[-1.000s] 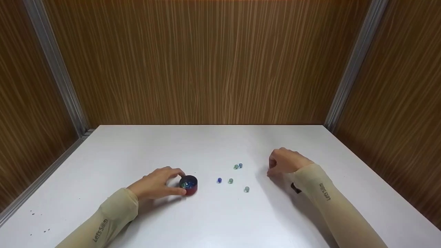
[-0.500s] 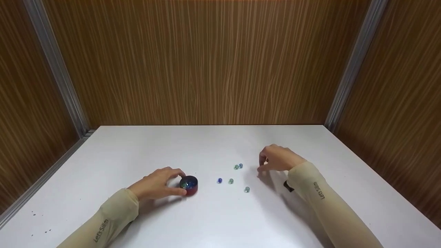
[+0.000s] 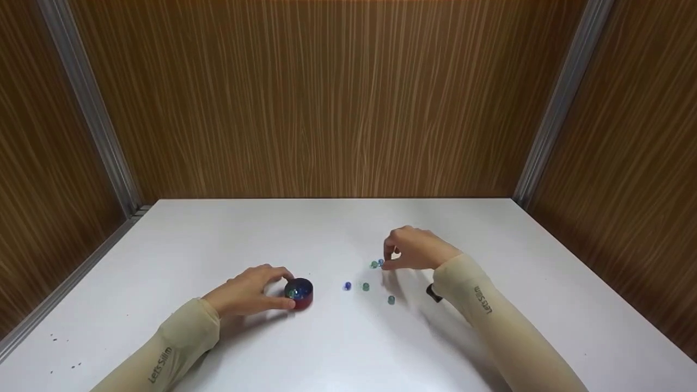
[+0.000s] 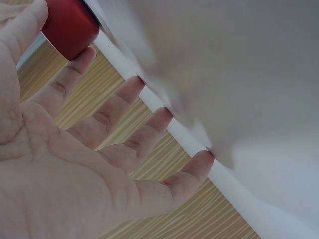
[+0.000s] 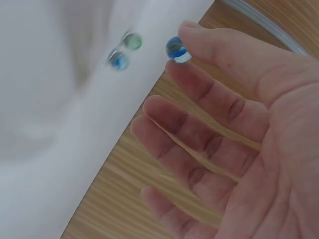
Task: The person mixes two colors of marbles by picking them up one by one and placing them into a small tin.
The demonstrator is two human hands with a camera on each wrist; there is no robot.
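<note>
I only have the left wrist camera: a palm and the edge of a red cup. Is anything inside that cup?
Observer: Yes. The head view shows blue and green marbles inside the red cup, which the left hand holds by its side.
Operator: Where is the right hand?
Observer: The right hand is over the table, to the right of the cup. Its index fingertip touches a blue marble.
Operator: How many lie loose on the table?
Observer: Five in the head view, counting that one. A dark blue marble lies nearest the cup.
</note>
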